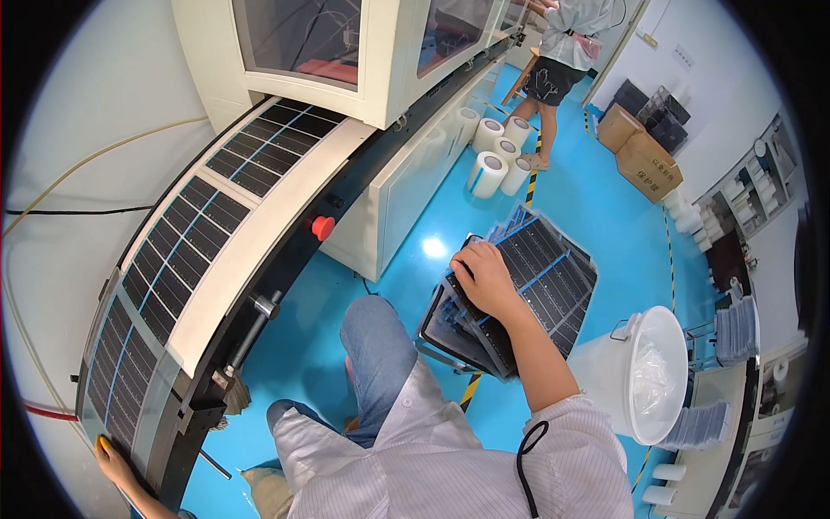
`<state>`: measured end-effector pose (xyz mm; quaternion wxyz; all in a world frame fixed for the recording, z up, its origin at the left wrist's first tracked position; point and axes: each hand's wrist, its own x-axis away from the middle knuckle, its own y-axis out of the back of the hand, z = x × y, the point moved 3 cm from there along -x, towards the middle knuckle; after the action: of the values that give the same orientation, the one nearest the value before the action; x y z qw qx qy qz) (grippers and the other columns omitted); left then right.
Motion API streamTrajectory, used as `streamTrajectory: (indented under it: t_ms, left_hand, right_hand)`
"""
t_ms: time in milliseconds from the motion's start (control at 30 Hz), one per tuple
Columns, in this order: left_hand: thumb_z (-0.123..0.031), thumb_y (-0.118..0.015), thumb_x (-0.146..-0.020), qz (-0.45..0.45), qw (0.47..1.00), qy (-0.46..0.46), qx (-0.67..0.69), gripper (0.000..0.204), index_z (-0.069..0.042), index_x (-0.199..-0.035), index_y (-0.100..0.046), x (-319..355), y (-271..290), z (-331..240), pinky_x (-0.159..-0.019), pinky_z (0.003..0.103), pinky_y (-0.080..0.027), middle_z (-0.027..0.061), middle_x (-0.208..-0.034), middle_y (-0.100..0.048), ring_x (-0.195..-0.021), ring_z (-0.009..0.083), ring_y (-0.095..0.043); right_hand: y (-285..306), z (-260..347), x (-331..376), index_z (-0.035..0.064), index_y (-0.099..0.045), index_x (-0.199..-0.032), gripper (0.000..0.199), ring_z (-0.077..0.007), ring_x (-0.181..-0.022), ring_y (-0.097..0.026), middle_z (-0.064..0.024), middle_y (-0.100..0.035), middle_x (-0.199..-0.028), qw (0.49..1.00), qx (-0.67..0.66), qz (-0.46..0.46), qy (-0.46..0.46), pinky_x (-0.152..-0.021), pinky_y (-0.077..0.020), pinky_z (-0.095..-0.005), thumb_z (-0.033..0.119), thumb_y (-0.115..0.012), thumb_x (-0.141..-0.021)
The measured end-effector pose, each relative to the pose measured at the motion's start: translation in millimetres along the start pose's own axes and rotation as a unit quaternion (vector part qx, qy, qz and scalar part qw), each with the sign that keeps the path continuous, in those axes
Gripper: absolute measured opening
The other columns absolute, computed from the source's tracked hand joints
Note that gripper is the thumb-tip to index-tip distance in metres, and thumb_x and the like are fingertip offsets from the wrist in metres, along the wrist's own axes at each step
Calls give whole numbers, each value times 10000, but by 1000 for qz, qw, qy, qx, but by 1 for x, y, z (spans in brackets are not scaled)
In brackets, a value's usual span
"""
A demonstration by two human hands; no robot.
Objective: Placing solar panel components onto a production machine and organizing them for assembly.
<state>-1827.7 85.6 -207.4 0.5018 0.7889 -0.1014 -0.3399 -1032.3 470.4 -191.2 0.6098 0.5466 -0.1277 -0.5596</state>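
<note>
My right hand [482,275] is closed over the upper left edge of a stack of black sheets [545,264], its fingers bent down around the rim. The sheets carry thin printed lines and blue strips, with clear film between and around them; the stack is fanned out unevenly. Down at the lower left, my left hand [117,465] is at the near end of a curved conveyor, by the edge of another black sheet [117,372] with a blue strip. A yellow-orange cover or small object shows at its fingertip. Its other fingers are mostly hidden.
Further black sheets [169,259] lie along the conveyor, leading under a cream machine [311,95]. A red button [322,228] sticks out of its side rail. White film rolls [488,173] stand on the blue floor near another person [562,69]. A white bin [644,376] is at my right.
</note>
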Motion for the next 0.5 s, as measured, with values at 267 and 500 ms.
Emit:
streamTrajectory:
  t_ms: [267,500]
  left_hand:
    - [-127,-469,-936,-5,1000,-9,8,338,34,-1222,-551,-3,-2,14,-966,353,-412,195,-1191,-598,-1112,329,-561]
    - [-103,-460,-928,6,1000,-7,20,339,40,-1223,-547,-5,-2,19,-981,350,-403,196,-1200,-594,-1126,327,-553]
  right_hand:
    - [1,2,-1,40,-602,-859,82,-307,-911,-544,-109,-584,-864,1000,-1,1,2,-967,-374,-419,119,-583,-870]
    - [0,2,-2,39,-603,-860,85,-309,-916,-544,-111,-586,-869,1000,-2,-2,5,-966,-374,-419,121,-583,-870]
